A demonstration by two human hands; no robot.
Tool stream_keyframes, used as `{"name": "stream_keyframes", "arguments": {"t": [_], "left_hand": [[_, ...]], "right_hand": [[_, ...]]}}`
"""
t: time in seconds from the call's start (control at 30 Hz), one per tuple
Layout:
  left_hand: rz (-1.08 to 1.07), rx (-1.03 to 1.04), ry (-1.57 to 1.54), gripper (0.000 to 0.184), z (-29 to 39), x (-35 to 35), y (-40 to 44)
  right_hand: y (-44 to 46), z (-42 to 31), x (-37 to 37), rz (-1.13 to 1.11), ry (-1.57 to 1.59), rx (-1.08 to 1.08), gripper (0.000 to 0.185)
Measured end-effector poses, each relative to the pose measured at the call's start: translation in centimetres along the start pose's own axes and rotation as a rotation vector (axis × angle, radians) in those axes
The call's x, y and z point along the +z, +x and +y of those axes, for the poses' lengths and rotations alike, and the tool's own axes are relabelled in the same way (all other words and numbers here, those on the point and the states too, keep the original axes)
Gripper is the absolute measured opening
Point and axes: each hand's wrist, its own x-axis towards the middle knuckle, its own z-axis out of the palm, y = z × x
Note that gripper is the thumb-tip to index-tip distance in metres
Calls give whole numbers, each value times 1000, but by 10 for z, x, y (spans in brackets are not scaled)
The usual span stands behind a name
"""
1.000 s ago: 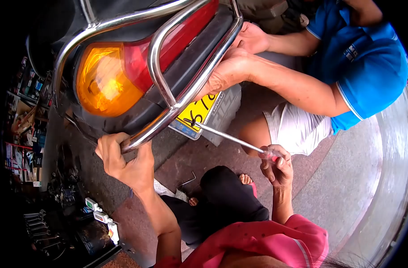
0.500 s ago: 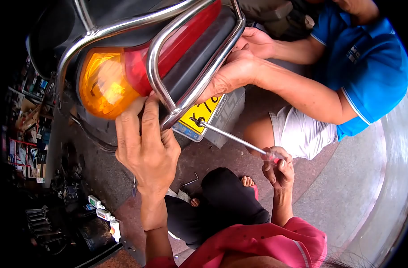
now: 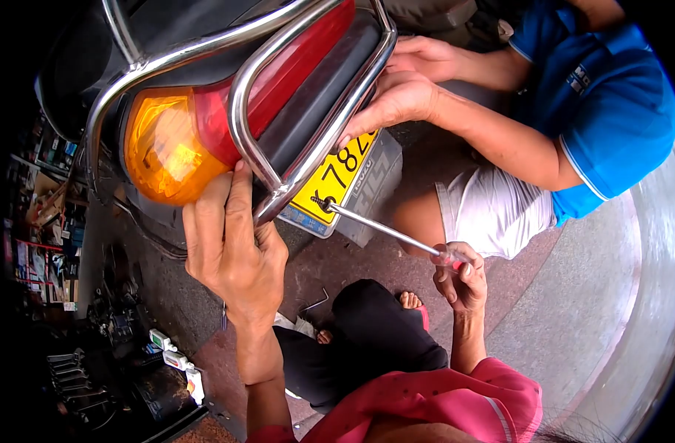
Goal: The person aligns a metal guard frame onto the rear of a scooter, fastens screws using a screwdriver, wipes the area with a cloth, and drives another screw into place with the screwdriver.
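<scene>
My right hand (image 3: 461, 277) is closed round the clear and red handle of a screwdriver (image 3: 385, 229). A dark screw (image 3: 321, 201) sits at the screwdriver's tip, in front of the yellow licence plate (image 3: 339, 177). My left hand (image 3: 236, 244) is raised against the underside of the tail light (image 3: 164, 148), below the orange lens; its fingers are extended, with the fingertips partly behind the light's edge. The chrome rail (image 3: 278, 188) runs just above and right of that hand. A co-worker's hand (image 3: 396, 100) rests by the rail and the plate's upper end.
The co-worker, in a blue shirt (image 3: 603, 111), crouches at the right. On the floor lies a bent hex key (image 3: 317, 300). Wrenches (image 3: 70, 373) and white bottles (image 3: 177, 360) are at the lower left, with shelves of parts (image 3: 49, 251) beyond.
My left hand has gone from the end of the chrome rail up to the tail light's underside. The co-worker's nearer hand has drawn back, baring more plate digits. The screwdriver stays at the screw.
</scene>
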Motion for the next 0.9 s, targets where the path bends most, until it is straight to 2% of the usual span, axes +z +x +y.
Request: {"name": "stream_keyframes", "arguments": {"t": [0.9], "left_hand": [[20, -13, -68, 44, -5, -3, -1]], "right_hand": [[8, 0, 10, -20, 2, -4, 49]]}}
